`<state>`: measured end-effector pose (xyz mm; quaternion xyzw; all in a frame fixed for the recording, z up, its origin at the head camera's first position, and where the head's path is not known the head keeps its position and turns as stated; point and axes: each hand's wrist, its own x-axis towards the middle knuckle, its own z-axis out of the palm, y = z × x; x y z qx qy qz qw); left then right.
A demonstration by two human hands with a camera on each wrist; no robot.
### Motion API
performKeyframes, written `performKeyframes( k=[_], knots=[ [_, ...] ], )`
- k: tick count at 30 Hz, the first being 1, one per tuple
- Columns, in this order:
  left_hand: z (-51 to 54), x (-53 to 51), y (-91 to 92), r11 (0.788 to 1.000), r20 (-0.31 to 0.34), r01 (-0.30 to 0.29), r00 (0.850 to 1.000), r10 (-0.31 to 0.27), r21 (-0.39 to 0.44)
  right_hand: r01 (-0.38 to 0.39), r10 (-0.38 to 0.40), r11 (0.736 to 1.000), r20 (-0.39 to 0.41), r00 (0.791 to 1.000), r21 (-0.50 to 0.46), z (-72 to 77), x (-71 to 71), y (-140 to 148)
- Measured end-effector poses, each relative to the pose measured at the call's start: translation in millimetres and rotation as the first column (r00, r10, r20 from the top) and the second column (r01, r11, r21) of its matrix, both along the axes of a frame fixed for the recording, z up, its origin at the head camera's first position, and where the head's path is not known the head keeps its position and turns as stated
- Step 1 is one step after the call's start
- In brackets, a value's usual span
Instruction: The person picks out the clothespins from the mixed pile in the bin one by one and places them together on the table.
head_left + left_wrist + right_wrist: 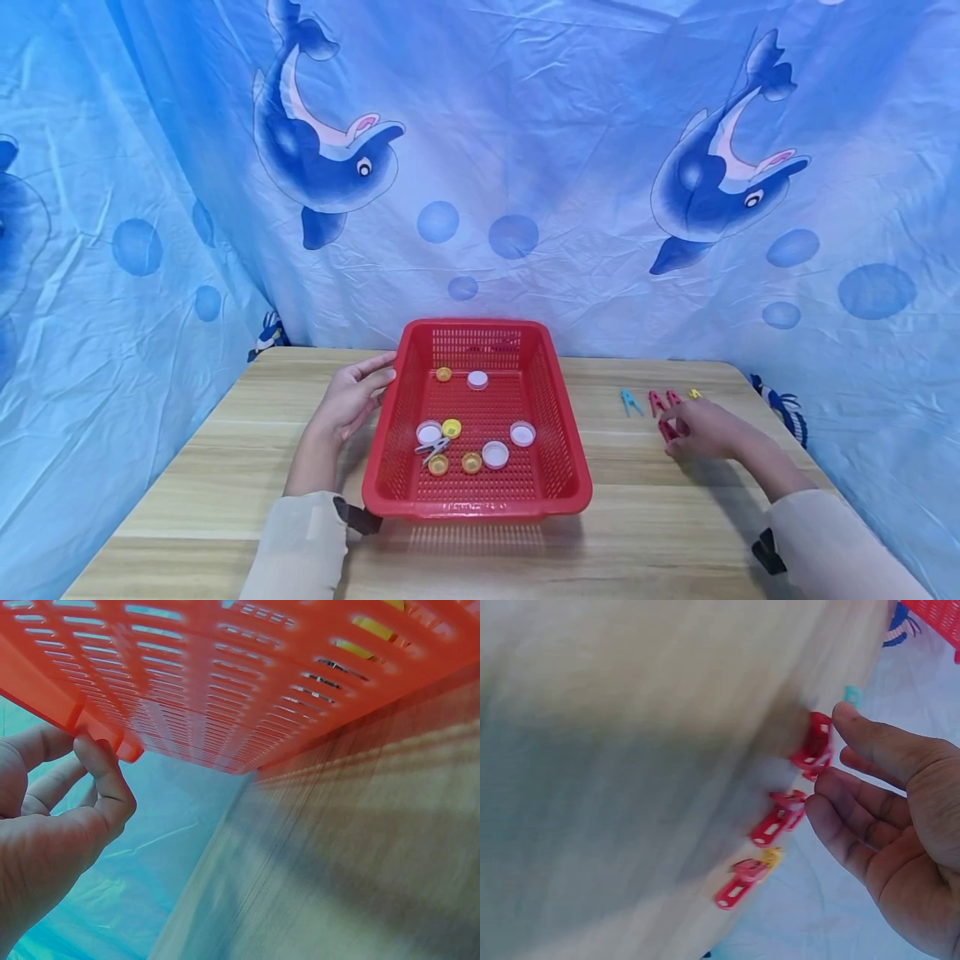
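A red plastic basket (381, 467) stands on the table, with my left hand (350, 400) holding its left rim. In the left wrist view, the thumb and fingers (105, 776) pinch the rim from below. Inside lie white round caps (495, 455), yellow and amber caps (471, 462), and grey clothespins (435, 450). On the right, my right hand (703, 429) pinches a red clothespin (667, 430) between thumb and fingertips, also visible in the right wrist view as a tilted red clothespin (815, 742). Just beyond are two more red clothespins (657, 402), a blue one (631, 402) and a yellow one (695, 393).
The wooden table (630, 533) reaches back to a blue dolphin-print curtain (480, 167) hanging behind and at both sides. Dark blue patterned pieces (783, 412) hang at the table's right and left edges.
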<state>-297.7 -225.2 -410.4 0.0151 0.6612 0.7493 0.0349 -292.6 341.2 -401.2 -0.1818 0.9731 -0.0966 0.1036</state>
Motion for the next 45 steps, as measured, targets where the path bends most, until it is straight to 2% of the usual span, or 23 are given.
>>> performKeyframes(
  k=[6,13,19,22,27,31,37,45],
  knots=[
    [-0.8,-0.7,-0.5,1.000,-0.006,0.001,1.000,-0.001,-0.002,-0.044,0.042,0.998,-0.039,0.998,-0.043,22.4,1.1,-9.0],
    [-1.2,-0.7,0.0,1.000,-0.004,-0.002,1.000,0.002,-0.003,-0.051,0.045,0.996,-0.081,0.996,-0.070,44.4,-7.7,-26.4],
    [-1.8,-0.5,0.0,1.000,-0.008,0.006,1.000,-0.006,-0.008,-0.113,0.107,0.993,-0.124,0.987,-0.042,61.3,-12.2,-54.4],
    [-1.8,-0.3,0.1,1.000,-0.008,0.004,1.000,-0.004,-0.008,-0.166,0.160,0.986,-0.175,0.972,-0.022,66.9,-12.0,-71.2],
    [-1.9,0.0,0.3,1.000,-0.006,0.002,1.000,-0.002,0.003,-0.273,0.258,0.962,-0.281,0.924,-0.016,69.1,-10.3,-100.8],
    [-1.7,0.2,0.6,1.000,0.000,-0.005,1.000,0.005,0.006,-0.317,0.295,0.948,-0.330,0.897,-0.016,70.6,-7.8,-126.2],
    [-1.4,-0.6,0.3,1.000,-0.009,0.004,1.000,-0.004,0.000,-0.381,0.353,0.924,-0.353,0.866,-0.011,72.9,-0.9,-165.2],
    [-0.9,-1.3,0.1,1.000,-0.009,0.005,1.000,-0.005,-0.005,-0.402,0.415,0.909,-0.343,0.843,0.111,67.2,7.5,-209.2]
  ],
)
